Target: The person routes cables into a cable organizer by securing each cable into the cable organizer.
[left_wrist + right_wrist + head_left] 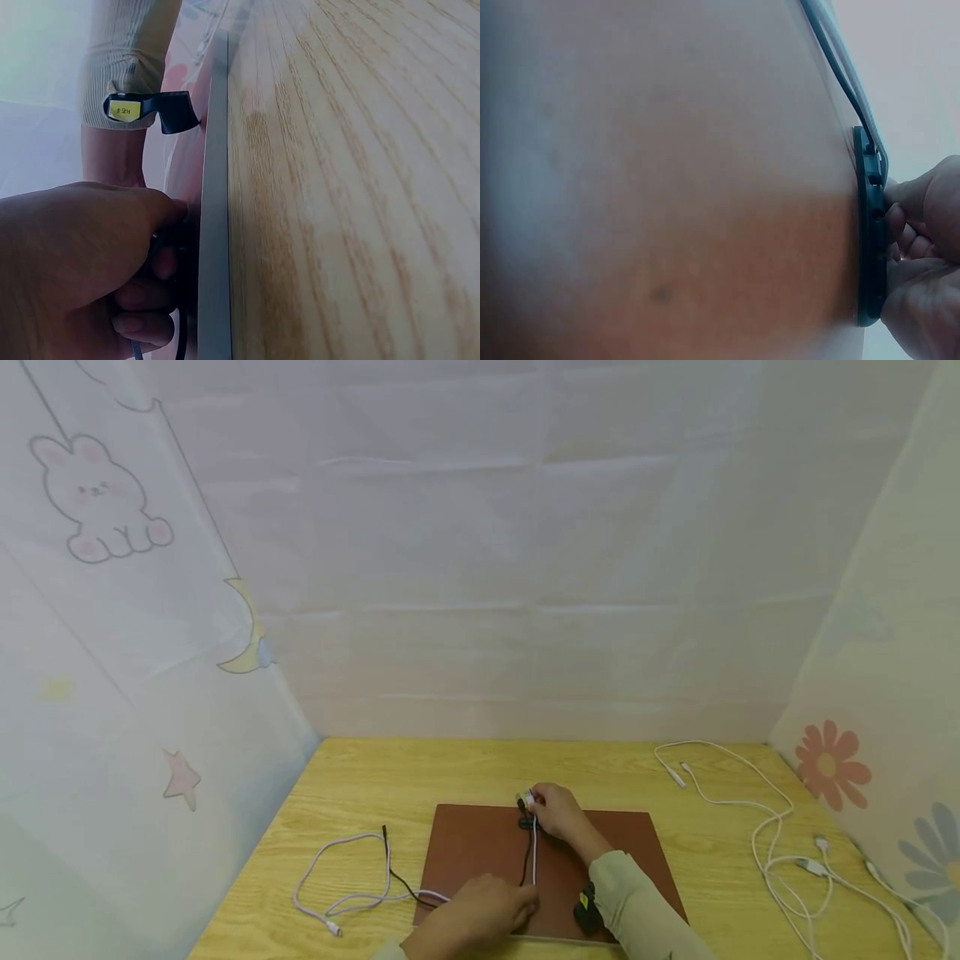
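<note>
My left hand (487, 910) lies low over a brown board (480, 843), its fingers curled round a black cable (527, 856) and a pale lilac cable (535, 852). In the left wrist view, dark cable (182, 330) hangs out below those fingers. Both cables run up the board to a small black cable holder (525, 822) near its far edge. There my right hand (558, 810) pinches the lilac cable by its white end (529, 799). In the right wrist view the slotted holder (870, 232) stands against the brown surface, with right-hand fingers (911, 199) right beside it.
The lilac cable's loose loop (341, 839) and the black cable's tip (385, 831) lie on the wooden table (360, 777) at left. Several white cables (772, 814) are spread on the right. A black wrist camera (587, 910) sits by the right sleeve. Printed cloth walls surround the table.
</note>
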The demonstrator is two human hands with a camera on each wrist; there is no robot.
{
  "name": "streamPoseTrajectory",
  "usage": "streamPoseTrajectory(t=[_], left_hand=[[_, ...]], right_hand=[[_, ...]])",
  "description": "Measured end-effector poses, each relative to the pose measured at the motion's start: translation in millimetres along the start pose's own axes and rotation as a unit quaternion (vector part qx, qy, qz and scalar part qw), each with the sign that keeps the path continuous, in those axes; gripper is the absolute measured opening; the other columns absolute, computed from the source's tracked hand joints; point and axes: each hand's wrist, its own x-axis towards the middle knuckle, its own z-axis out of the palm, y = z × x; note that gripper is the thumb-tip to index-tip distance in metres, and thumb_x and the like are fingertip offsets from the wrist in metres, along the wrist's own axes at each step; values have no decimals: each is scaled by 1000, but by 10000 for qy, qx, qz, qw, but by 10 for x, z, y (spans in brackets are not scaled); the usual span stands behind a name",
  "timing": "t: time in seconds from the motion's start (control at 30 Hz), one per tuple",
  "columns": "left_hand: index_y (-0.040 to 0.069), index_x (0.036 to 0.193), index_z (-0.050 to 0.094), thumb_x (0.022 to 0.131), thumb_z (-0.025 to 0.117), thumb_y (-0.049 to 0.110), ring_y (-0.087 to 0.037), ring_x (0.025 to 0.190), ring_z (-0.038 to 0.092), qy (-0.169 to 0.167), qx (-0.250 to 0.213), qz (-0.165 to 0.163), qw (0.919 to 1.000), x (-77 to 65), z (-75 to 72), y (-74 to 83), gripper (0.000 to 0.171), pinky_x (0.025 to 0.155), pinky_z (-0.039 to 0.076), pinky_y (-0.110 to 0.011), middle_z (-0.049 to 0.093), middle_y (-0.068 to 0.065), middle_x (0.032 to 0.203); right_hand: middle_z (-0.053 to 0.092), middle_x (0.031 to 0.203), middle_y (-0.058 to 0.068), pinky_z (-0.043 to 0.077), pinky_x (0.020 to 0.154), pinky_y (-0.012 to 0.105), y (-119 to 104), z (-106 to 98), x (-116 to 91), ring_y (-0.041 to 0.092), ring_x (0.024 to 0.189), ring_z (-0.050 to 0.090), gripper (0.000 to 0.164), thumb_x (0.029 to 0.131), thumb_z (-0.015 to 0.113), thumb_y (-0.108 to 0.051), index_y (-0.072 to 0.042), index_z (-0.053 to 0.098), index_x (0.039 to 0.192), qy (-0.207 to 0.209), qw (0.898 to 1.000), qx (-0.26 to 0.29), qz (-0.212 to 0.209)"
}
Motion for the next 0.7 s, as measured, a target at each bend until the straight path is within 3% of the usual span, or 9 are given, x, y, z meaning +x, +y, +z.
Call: streamPoseTrajectory(t=[0.13, 0.37, 0.7], left_hand=[[27, 99, 58, 109, 45, 34, -6, 46, 36, 91, 166, 104, 9998, -1, -4, 7, 18, 49, 31, -21, 39, 10, 56], [27, 100, 59, 109, 45, 36, -7, 47, 36, -29, 125, -59, 9999, 0, -6, 15, 18, 50, 32, -22, 39, 8, 55], [27, 97, 60, 108, 47, 33, -6, 46, 36, 4, 193, 157, 9997, 33, 3, -42, 18, 49, 30, -20, 40, 9, 55]], right_hand=[[59, 80, 2, 42, 62, 34, -7, 2, -4, 17, 69, 51, 9, 100, 62, -8, -10, 63, 90, 27, 10000, 31, 59], [60, 83, 3, 43, 62, 33, -3, 6, 1, 17, 71, 52, 7, 100, 62, -8, -8, 63, 93, -19, 9999, -21, 149], [54, 78, 3, 39, 60, 34, 28, 20, 17, 18, 67, 48, 13, 100, 61, -9, -9, 58, 88, -123, 9998, -97, 84]])
